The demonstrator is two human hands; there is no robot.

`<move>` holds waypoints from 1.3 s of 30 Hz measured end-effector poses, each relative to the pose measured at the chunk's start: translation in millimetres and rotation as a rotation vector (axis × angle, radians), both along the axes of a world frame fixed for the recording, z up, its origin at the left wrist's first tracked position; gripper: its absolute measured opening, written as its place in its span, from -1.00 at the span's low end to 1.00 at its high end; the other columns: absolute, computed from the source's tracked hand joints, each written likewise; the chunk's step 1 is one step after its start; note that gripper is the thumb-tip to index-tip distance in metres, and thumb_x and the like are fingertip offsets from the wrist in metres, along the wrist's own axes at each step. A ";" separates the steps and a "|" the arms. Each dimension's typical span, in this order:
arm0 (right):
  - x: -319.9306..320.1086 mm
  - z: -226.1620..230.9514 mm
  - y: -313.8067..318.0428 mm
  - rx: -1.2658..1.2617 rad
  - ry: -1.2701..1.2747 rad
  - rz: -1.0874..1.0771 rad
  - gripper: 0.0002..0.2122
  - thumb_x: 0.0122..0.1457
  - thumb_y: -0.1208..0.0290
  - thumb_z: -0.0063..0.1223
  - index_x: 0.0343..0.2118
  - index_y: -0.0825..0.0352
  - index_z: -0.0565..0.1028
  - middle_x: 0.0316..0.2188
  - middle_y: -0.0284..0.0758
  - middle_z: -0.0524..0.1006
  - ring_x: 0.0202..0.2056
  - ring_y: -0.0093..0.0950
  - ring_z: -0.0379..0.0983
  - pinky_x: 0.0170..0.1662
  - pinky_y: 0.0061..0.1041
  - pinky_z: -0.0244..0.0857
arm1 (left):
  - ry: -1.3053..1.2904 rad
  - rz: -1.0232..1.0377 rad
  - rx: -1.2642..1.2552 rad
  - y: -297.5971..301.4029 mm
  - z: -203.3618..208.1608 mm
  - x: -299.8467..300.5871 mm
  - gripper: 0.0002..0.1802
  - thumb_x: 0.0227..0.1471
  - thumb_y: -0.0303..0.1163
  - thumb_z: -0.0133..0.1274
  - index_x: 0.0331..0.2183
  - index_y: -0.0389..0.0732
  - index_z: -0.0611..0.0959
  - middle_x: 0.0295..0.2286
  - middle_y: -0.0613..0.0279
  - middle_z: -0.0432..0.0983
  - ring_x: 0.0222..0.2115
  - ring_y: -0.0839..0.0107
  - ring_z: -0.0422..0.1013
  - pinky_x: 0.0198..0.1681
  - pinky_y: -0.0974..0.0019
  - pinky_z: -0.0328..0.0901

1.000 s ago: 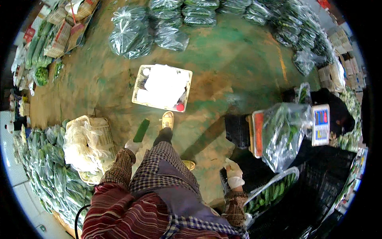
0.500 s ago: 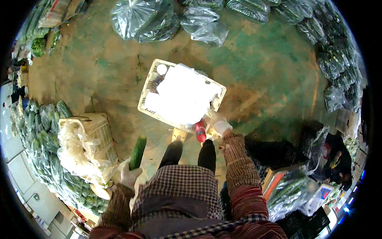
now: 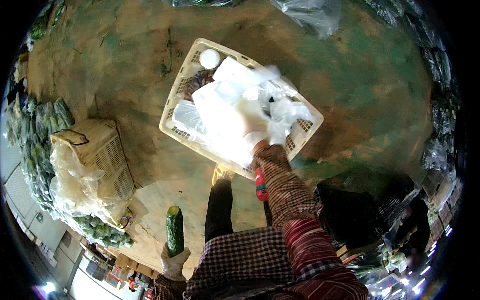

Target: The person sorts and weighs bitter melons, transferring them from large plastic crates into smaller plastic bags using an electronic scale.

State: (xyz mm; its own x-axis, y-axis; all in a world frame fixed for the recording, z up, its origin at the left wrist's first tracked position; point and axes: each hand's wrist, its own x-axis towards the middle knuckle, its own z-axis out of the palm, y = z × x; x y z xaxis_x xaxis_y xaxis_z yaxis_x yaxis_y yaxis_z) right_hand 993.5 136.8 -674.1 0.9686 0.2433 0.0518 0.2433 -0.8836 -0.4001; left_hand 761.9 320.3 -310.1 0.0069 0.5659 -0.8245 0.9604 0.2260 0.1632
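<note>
My left hand, in a white glove, is closed around the lower part of a dark green cucumber. The cucumber stands nearly upright in view, its upper end showing a pale, cut-looking face. My right hand, also gloved, reaches over a cream plastic crate into the white plastic bags inside it. Motion smears its fingers, so their grip cannot be made out. A white round object sits in the crate's far left corner. Beside my right forearm, a red object shows below the crate's near rim.
To the left, a second cream crate has crumpled clear plastic over it. Bagged green vegetables are heaped behind that. Dark crates stand at the right, and clear bags lie at the far edge.
My right hand has moved from the crate's near rim in over the white bags. The crate appears larger and closer. My left hand still holds the cucumber, now lower in view.
</note>
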 end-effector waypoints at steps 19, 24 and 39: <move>-19.7 38.4 10.2 0.264 0.906 0.073 -0.60 0.06 0.32 -0.04 -0.02 0.32 0.29 -0.23 -0.16 0.42 -0.19 -0.25 0.35 -0.11 -0.31 0.23 | 0.036 0.020 -0.052 -0.2 -9.7 -1.4 -0.63 -0.36 -0.47 0.23 -0.39 -0.24 0.47 -0.59 0.41 0.35 -0.61 0.61 0.24 -0.58 0.40 0.19; 40.7 30.4 -3.9 0.035 0.007 -0.124 -0.74 0.05 0.55 -0.14 -0.15 0.30 0.38 -0.58 -0.21 0.38 -0.54 -0.37 0.34 -0.49 -0.44 0.26 | 0.104 0.052 0.065 -15.0 -9.0 -1.6 -0.57 -0.34 -0.47 0.22 -0.31 -0.28 0.47 -0.56 0.37 0.39 -0.58 0.59 0.28 -0.56 0.40 0.22; 13.2 54.5 -80.9 -0.072 0.285 -0.370 -0.74 -0.06 0.30 0.03 -0.32 0.33 0.45 -0.40 -0.17 0.47 -0.36 -0.20 0.39 -0.26 -0.26 0.25 | -0.050 -0.062 -0.088 -17.4 -5.7 20.4 -0.57 -0.33 -0.48 0.22 -0.31 -0.29 0.46 -0.54 0.37 0.39 -0.56 0.57 0.29 -0.49 0.46 0.24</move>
